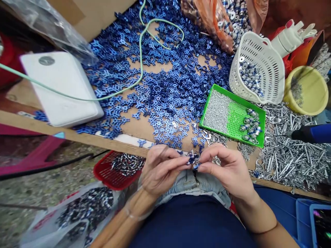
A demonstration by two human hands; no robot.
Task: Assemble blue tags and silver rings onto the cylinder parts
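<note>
At the table's front edge, close to my lap, both my hands meet over a small blue and silver metal part. My left hand pinches its left side between thumb and fingers. From the other side, my right hand grips it with thumb and forefinger. Fingertips hide much of the part, so its exact shape is unclear. Blue three-armed metal pieces lie spread over the board just beyond my hands. A green tray beyond my right hand holds tiny silver pins and several blue-banded cylinders.
A white basket and a yellow bowl stand at the right. Silver pins and hooks are heaped below them, near a blue-handled tool. At left lies a white box, crossed by a green cable. A red basket sits below the edge.
</note>
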